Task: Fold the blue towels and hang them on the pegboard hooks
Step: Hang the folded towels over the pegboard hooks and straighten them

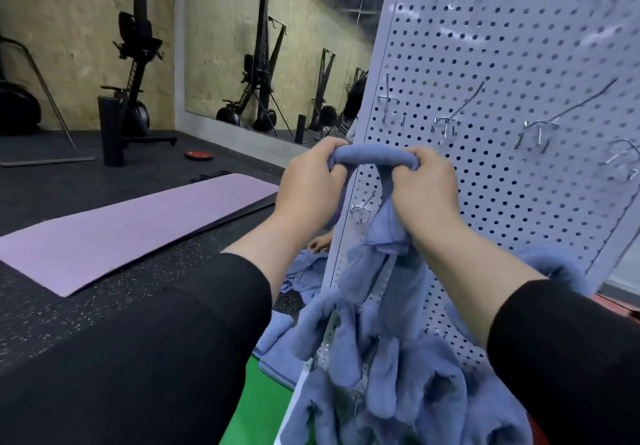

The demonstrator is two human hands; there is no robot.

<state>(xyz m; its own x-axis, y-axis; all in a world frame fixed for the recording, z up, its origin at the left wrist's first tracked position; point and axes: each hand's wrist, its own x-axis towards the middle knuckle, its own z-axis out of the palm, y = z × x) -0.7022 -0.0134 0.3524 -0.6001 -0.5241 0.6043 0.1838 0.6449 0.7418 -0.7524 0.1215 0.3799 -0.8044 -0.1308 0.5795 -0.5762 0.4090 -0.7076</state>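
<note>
- Left hand (311, 181): sitting at centre frame, fingers curling tight around the left end of the blue towel (375, 157).
- Right hand (427, 185): sitting just right of centre, fingers clamping down on the right end of the same rolled edge; both arms are wearing black sleeves (194, 340).
- Blue towel: its top edge is stretching as a thick roll between the two hands, in front of the left part of the pegboard; the rest is hanging bunched down to the lower centre of the frame.
- Pegboard (502, 74): white perforated panel, filling the right half of the frame and appearing tilted in the view.
- Hooks (446, 122): metal pegs jutting from the board in rows at upper right and mid right; one more hook (362, 209) is showing just below the rolled edge, between the hands.
- More blue towels (304, 271): lying crumpled on the floor at the board's left edge, below the left forearm.
- Purple mat (138, 230): lying flat on the dark speckled floor at left.
- Exercise machine (135, 64): standing at upper left, with others reflecting in the wall mirror (270, 46).
- Red disc (198, 155): lying on the floor behind the mat.
- Green surface (263, 399): showing at bottom centre.
- Writing: no legible brand or label is showing anywhere.
</note>
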